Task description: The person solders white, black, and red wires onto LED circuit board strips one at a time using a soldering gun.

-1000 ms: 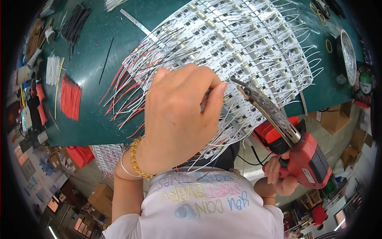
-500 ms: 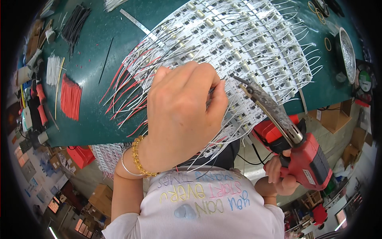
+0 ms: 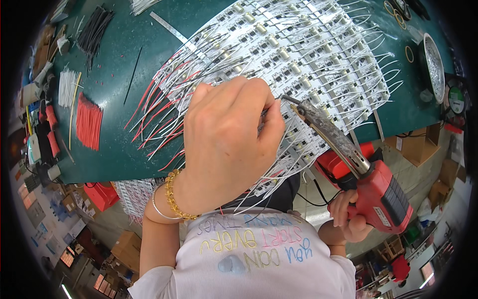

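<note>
A large white sheet of circuit boards (image 3: 318, 60) lies on the table, with small components and rows of soldered wires. Over its near part my left hand (image 3: 231, 129) is closed in a pinch; a bit of thin dark wire (image 3: 264, 112) shows between finger and thumb, mostly hidden by them. My right hand (image 3: 351, 217) grips a red soldering gun (image 3: 383, 199) by its handle, below the table's near edge. Its bent dark tip touches or nearly touches the spot beside my left fingertips. Loose red, white and black wires (image 3: 164, 117) fan out from the sheet's left side.
On the green table (image 3: 124, 144) lie bundles of red wires (image 3: 89, 122), white wires (image 3: 67, 88) and black wires (image 3: 94, 32). A round metal dish (image 3: 434, 67) stands at the right edge, near some tan rings (image 3: 409, 54). Cardboard boxes (image 3: 413, 144) sit beyond the table's right side.
The soldering gun has moved left and slightly up, bringing its tip from a little right of my left fingertips to right beside them. My left hand has stayed in place.
</note>
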The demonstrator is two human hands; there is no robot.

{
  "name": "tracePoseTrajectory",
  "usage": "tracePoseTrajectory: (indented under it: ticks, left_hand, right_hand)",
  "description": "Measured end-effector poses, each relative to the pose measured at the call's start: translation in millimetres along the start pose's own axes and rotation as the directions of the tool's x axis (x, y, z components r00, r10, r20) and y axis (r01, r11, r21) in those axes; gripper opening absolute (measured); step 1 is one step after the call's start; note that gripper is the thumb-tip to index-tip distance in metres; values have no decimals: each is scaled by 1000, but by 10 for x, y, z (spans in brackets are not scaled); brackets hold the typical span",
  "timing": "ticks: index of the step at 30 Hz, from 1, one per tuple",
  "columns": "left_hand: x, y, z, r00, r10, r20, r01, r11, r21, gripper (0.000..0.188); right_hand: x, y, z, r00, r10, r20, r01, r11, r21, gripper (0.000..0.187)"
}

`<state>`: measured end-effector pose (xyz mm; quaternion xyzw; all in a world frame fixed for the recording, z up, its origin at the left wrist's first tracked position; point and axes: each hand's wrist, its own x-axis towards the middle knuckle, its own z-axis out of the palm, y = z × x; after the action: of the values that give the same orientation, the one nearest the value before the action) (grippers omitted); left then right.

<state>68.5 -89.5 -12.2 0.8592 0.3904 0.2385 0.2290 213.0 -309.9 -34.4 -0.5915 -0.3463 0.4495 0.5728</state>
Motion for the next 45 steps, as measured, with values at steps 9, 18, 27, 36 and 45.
tracePoseTrajectory:
  ticks: [9, 18, 27, 36, 45]
  left_hand:
    - [0, -1, -6, 1000, 14, 7, -14, 1000, 1, 14]
    - [20, 41, -23, 1000, 23, -2, -23, 999, -49, 11]
    - [-131, -80, -304, 999, -39, 7, 40, 989, -140, 5]
    - [-188, -180, -467, 959, -233, -160, 207, 965, -164, 7]
    - [-242, -227, -566, 949, -238, -206, 202, 962, -184, 7]
  right_hand:
    - [25, -70, 35, 999, -35, -15, 36, 997, 72, 69]
    - [56, -135, -31, 995, 22, -99, 23, 900, 436, 69]
    - [155, -85, -177, 1000, 13, 16, -19, 300, 954, 60]
    - [150, -126, -238, 997, -41, -60, 71, 423, 903, 62]
    - [679, -317, -683, 529, -548, -648, 356, 837, -416, 45]
